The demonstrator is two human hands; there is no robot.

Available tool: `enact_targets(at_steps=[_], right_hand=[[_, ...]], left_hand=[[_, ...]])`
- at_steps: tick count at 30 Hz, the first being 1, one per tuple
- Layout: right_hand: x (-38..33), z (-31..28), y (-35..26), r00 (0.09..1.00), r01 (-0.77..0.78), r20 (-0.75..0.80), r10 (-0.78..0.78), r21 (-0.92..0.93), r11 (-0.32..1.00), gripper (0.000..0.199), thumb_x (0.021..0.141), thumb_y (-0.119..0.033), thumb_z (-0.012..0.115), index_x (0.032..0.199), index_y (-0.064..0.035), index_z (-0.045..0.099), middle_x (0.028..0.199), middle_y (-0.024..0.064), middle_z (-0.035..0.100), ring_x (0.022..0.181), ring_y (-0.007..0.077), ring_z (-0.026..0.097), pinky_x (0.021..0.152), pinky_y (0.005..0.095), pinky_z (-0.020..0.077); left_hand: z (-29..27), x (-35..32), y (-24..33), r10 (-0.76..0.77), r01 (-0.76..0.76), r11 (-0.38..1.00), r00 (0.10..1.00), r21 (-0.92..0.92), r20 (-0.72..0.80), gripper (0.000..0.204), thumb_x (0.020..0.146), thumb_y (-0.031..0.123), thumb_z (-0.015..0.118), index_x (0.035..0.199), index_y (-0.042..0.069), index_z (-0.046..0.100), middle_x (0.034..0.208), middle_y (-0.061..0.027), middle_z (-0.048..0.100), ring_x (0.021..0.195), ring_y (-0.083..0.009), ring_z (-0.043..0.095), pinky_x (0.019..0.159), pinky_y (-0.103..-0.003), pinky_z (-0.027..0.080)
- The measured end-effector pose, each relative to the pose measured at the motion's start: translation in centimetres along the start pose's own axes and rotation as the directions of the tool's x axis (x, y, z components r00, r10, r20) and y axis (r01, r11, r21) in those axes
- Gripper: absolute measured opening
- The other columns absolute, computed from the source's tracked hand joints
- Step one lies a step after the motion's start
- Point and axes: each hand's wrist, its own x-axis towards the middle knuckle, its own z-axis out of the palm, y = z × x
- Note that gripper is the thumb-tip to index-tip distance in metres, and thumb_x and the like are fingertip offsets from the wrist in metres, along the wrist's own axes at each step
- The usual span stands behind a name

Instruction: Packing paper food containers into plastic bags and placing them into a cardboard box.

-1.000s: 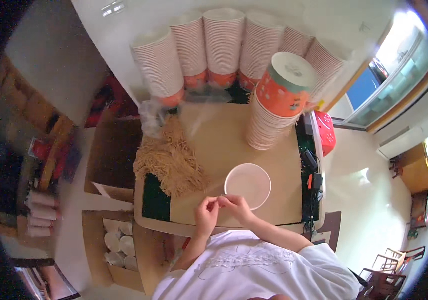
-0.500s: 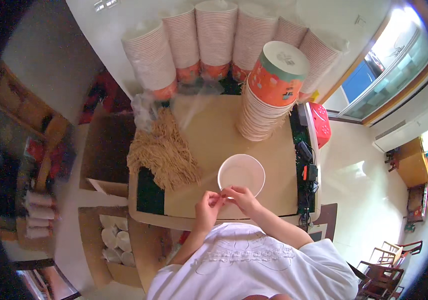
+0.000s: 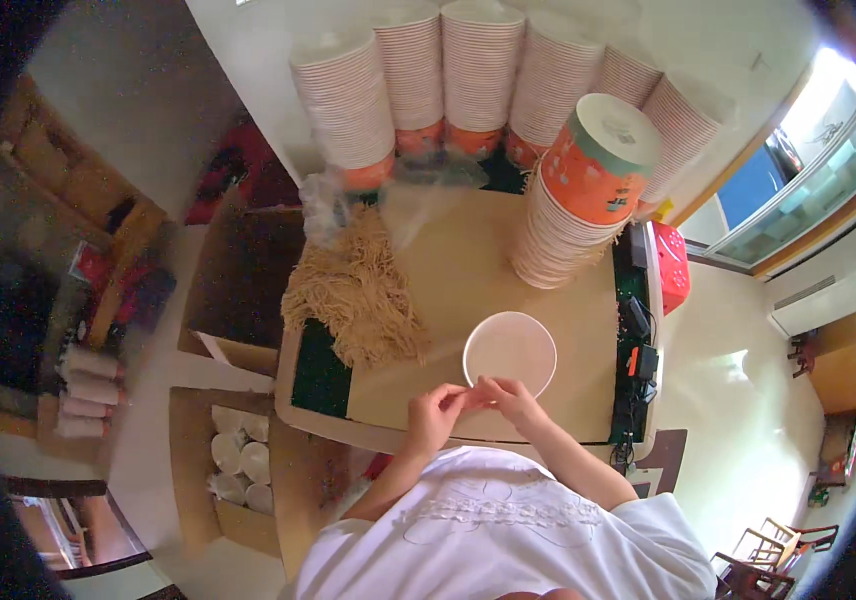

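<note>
Over the brown table (image 3: 468,270), both hands (image 3: 435,417) (image 3: 513,397) pinch something tiny beside the white bowl (image 3: 509,352).

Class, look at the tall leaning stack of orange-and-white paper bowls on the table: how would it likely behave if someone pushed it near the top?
The tall stack of orange-and-white paper bowls already leans, so a push near the top would probably tip it. The bowls look like thin paper, likely light, so they may slide apart. It stands near the brown table's right edge, so bowls could fall off.

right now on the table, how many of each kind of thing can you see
tall stacks of paper bowls along the wall: 6
stack of bowls with an orange one on top: 1
single white bowl: 1
heap of dry tan noodles: 1
clear plastic bag: 1
total: 10
</note>
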Motion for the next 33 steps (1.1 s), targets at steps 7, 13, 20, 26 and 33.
enact_targets(at_steps=[7, 13, 20, 26, 33], right_hand=[[-0.1, 0.9, 0.0, 0.998, 0.068, 0.017, -0.067, -0.076, 0.995, 0.026, 0.087, -0.023, 0.049, 0.094, 0.0, 0.059, 0.084, 0.0033, 0.06, 0.074, 0.01, 0.055, 0.066, 0.0215, 0.0438], [-0.1, -0.2, -2.5, 0.997, 0.049, -0.07, -0.021, 0.42, 0.906, 0.014, 0.088, -0.017, 0.047, 0.088, -0.0044, 0.053, 0.069, 0.0021, 0.054, 0.063, 0.0102, 0.052, 0.059, 0.0228, 0.0429], [1.9, -1.8, -2.8, 0.983, 0.12, -0.18, -0.039, 0.464, 0.878, 0.012, 0.087, -0.014, 0.046, 0.084, -0.0038, 0.051, 0.055, -0.0004, 0.042, 0.049, 0.0072, 0.037, 0.045, 0.0208, 0.0294], [2.3, -3.5, -3.2, 0.96, 0.161, -0.277, -0.05, 0.393, 0.905, 0.013, 0.087, -0.016, 0.047, 0.083, -0.005, 0.052, 0.051, -0.0059, 0.03, 0.042, 0.0039, 0.027, 0.037, 0.0195, 0.02], [1.4, -4.6, -2.8, 0.961, 0.143, -0.264, -0.078, 0.237, 0.961, 0.017, 0.086, -0.023, 0.05, 0.085, -0.0072, 0.056, 0.051, -0.0086, 0.03, 0.04, 0.0025, 0.027, 0.037, 0.0186, 0.0202]], left_hand=[[1.5, -0.7, -1.1, 0.118, -0.129, 0.984, 0.989, 0.127, 0.087, 0.013, 0.073, 0.013, 0.064, 0.082, 0.004, 0.062, 0.068, -0.0126, 0.061, 0.058, -0.0184, 0.059, 0.053, -0.03, 0.045], [1.1, -1.2, -3.3, 0.077, -0.189, 0.938, 0.931, 0.291, 0.356, 0.016, 0.075, 0.021, 0.061, 0.077, 0.005, 0.06, 0.066, -0.0119, 0.06, 0.059, -0.0249, 0.059, 0.054, -0.034, 0.045], [1.6, -1.2, -2.8, -0.015, -0.291, 0.907, 0.699, 0.304, 0.715, 0.012, 0.073, 0.018, 0.058, 0.072, 0.006, 0.057, 0.069, -0.0113, 0.059, 0.067, -0.0278, 0.057, 0.062, -0.038, 0.044], [2.8, 1.5, -3.2, -0.063, -0.216, 0.935, 0.681, 0.282, 0.73, 0.013, 0.074, 0.017, 0.058, 0.079, 0.006, 0.061, 0.076, -0.0099, 0.061, 0.067, -0.0228, 0.059, 0.062, -0.035, 0.045], [7.2, 14.1, 0.1, 0.481, -0.511, 0.83, 0.859, 0.225, 0.177, 0.015, 0.071, 0.016, 0.06, 0.082, 0.006, 0.061, 0.078, -0.0137, 0.061, 0.068, -0.0267, 0.059, 0.061, -0.037, 0.046]])
